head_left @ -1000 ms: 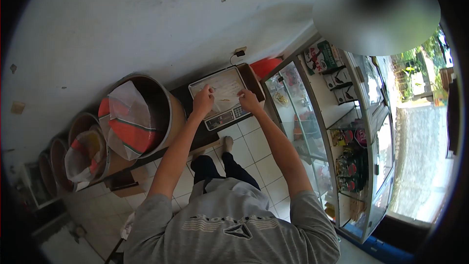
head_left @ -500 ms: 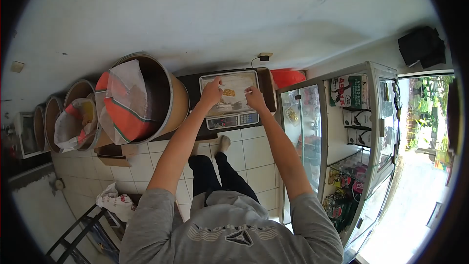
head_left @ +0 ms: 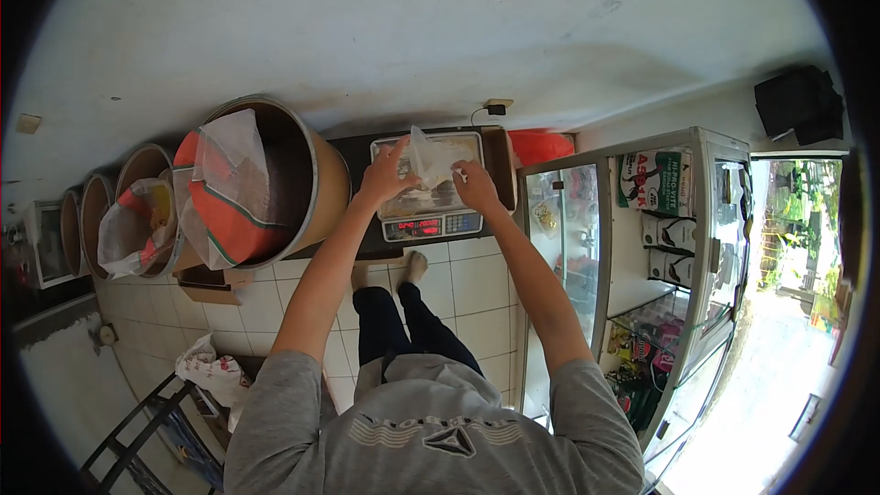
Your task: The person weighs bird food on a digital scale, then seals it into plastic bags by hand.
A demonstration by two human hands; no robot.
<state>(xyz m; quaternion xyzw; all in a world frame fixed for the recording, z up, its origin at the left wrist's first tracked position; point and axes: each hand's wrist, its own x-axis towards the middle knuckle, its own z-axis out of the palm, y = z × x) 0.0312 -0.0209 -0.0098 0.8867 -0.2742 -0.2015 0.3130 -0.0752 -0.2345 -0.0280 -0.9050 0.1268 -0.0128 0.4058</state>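
The landmark is the digital scale (head_left: 428, 192), set on a dark counter (head_left: 362, 183) against the white wall (head_left: 367, 27).

Largest item: the fibre drum (head_left: 302, 174), just left of the scale, tilted toward the camera and lined with an orange-and-white woven sack (head_left: 220, 192). Further left of the scale stand smaller drums; the nearest (head_left: 147, 220) holds a second sack. Right of the scale stands a glass display cabinet (head_left: 642, 266) stocked with boxed goods. Behind the scale, a red container (head_left: 541, 145) sits at the wall, and a plug (head_left: 497, 109) is in a wall socket above it. Below the scale lies a white tiled floor (head_left: 458, 293).

The scale's steel pan (head_left: 467, 145) carries a clear plastic bag (head_left: 429, 160), standing up from the pan centre. The red readout (head_left: 423, 225) faces the person; digits are too small to read.

Left hand (head_left: 385, 179): over the left part of the pan, fingers closed on the bag's left edge, as far as the view shows. Right hand (head_left: 474, 185): over the right part of the pan, thumb and forefinger pinching the bag's right edge.

Recommended practice for this step, as a judgement: hold the bag mouth up and evenly between both hands, keep wrists off the pan so the reading stays true, and keep the contents centred on the pan.
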